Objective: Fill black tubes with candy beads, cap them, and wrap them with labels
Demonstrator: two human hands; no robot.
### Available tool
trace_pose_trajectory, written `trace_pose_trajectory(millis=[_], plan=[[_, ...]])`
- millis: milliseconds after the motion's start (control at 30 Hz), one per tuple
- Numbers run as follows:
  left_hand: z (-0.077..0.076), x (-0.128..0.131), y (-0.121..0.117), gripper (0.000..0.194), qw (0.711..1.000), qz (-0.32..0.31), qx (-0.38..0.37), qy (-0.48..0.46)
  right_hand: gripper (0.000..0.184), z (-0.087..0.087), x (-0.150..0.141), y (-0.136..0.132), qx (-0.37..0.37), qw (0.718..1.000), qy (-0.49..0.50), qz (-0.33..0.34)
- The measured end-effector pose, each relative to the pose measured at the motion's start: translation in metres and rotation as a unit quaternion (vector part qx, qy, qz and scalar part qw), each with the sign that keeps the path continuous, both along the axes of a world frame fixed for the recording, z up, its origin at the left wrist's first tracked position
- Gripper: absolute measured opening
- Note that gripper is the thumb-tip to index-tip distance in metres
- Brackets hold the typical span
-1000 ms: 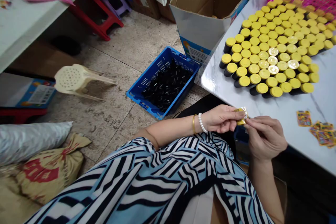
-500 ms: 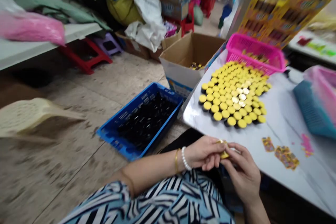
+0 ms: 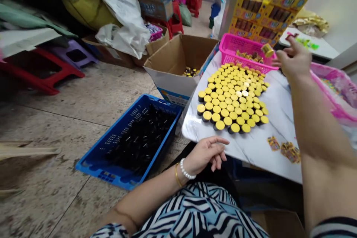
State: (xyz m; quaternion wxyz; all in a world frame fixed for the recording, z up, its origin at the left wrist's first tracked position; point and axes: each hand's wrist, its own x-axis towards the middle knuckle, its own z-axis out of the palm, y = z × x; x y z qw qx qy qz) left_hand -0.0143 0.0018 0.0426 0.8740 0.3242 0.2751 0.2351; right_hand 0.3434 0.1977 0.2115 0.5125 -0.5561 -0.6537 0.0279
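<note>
My left hand [image 3: 209, 152], with a white bead bracelet, hovers by the near corner of the table, fingers loosely apart and empty. My right hand [image 3: 295, 57] reaches far out over the right end of a pink basket [image 3: 231, 57], fingers apart. Just off its fingertips is a small yellow-labelled tub [image 3: 267, 50], seemingly in the air above the basket. Similar small pieces lie inside that basket. In front of it, many black tubs with yellow lids [image 3: 228, 100] stand packed together on the white table [image 3: 273, 119].
Small printed stickers [image 3: 290, 151] lie near the table's front edge. A blue crate [image 3: 92, 156] of black pieces sits on the floor, beside an open carton [image 3: 164, 76]. Yellow display boxes [image 3: 251, 18] are stacked behind the basket. Another pink basket [image 3: 334, 78] is at right.
My hands have parted. My right hand has swung forward and right to the pink basket, and the yellow piece has left the fingers. My left hand has opened; the view has shifted right.
</note>
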Motion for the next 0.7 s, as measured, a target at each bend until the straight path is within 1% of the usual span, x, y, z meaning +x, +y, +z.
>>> trace_pose_trajectory(millis=[33, 67, 100, 133, 167, 200, 267, 300, 333, 400, 433, 467, 500, 533, 600, 633, 700], plan=[[-0.001, -0.004, 0.0, 0.053, 1.0, 0.008, -0.003, 0.005, 0.058, 0.002, 0.002, -0.01, -0.03, 0.999, 0.006, -0.021], [-0.002, -0.009, 0.0, 0.05, 1.0, 0.018, -0.006, 0.012, 0.056, 0.0, 0.002, -0.029, -0.062, 0.997, -0.002, -0.047], [-0.004, -0.014, 0.0, 0.048, 0.999, 0.027, -0.009, 0.021, 0.048, -0.005, 0.0, -0.057, -0.073, 0.993, -0.032, -0.088], [-0.005, -0.019, -0.001, 0.047, 0.999, 0.033, -0.012, 0.031, 0.041, -0.014, -0.004, -0.091, -0.077, 0.984, -0.101, -0.127], [-0.008, -0.023, -0.001, 0.047, 0.998, 0.035, -0.015, 0.04, 0.036, -0.028, -0.009, -0.128, -0.088, 0.967, -0.19, -0.146], [-0.01, -0.026, -0.003, 0.047, 0.998, 0.034, -0.017, 0.049, 0.033, -0.045, -0.012, -0.166, -0.085, 0.95, -0.245, -0.173], [-0.015, -0.028, -0.006, 0.048, 0.998, 0.026, -0.015, 0.059, 0.03, -0.087, -0.017, -0.232, -0.082, 0.914, -0.296, -0.264], [-0.016, -0.026, -0.008, 0.049, 0.998, 0.019, -0.01, 0.06, 0.032, -0.11, -0.018, -0.257, -0.104, 0.901, -0.31, -0.283], [-0.018, -0.023, -0.009, 0.049, 0.998, 0.01, -0.003, 0.058, 0.035, -0.133, -0.018, -0.276, -0.128, 0.891, -0.318, -0.298], [-0.018, -0.013, -0.013, 0.05, 0.999, -0.011, 0.012, 0.051, 0.035, -0.17, -0.019, -0.296, -0.165, 0.889, -0.3, -0.305], [-0.017, -0.006, -0.015, 0.05, 0.999, -0.023, 0.018, 0.046, 0.035, -0.183, -0.019, -0.299, -0.173, 0.892, -0.283, -0.308], [-0.015, 0.001, -0.018, 0.05, 0.998, -0.034, 0.022, 0.04, 0.035, -0.191, -0.021, -0.3, -0.173, 0.896, -0.265, -0.311], [-0.012, 0.007, -0.02, 0.05, 0.998, -0.043, 0.025, 0.035, 0.035, -0.195, -0.023, -0.299, -0.166, 0.9, -0.252, -0.314], [-0.009, 0.014, -0.023, 0.051, 0.998, -0.047, 0.026, 0.032, 0.036, -0.195, -0.028, -0.298, -0.155, 0.904, -0.245, -0.315], [-0.002, 0.027, -0.03, 0.053, 0.998, -0.038, 0.03, 0.037, 0.034, -0.189, -0.045, -0.298, -0.116, 0.914, -0.243, -0.302], [0.001, 0.032, -0.033, 0.055, 0.998, -0.025, 0.035, 0.042, 0.03, -0.185, -0.058, -0.3, -0.09, 0.922, -0.244, -0.288], [0.005, 0.04, -0.038, 0.061, 0.998, 0.009, 0.049, 0.044, 0.016, -0.178, -0.09, -0.306, -0.036, 0.939, -0.24, -0.244]])
